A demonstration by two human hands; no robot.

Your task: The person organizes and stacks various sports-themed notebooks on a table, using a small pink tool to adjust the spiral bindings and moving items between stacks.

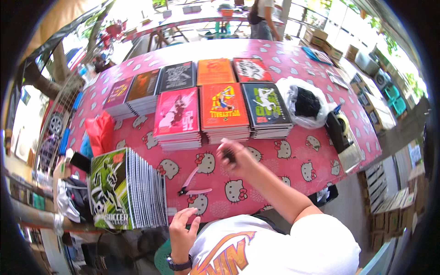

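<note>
My right hand (236,158) is closed above the table, just in front of the middle stack of orange-covered notebooks (223,107). A small dark thing shows in its fingers, too blurred to name. My left hand (183,231), a dark watch on its wrist, hangs with fingers apart at the near table edge and holds nothing. It is nearest to a tall stack of spiral notebooks with a green soccer cover (110,188), fanned slightly to the right. Between my hands lie nippers with pink handles (199,191), spread apart on the tablecloth.
Several more notebook stacks, including a pink-covered one (176,112) and a black-and-green one (266,105), stand in two rows. A white plastic bag (316,117) with black contents and a tape dispenser (341,128) are at right. A red bag (99,133) lies left. Another person (263,20) stands beyond.
</note>
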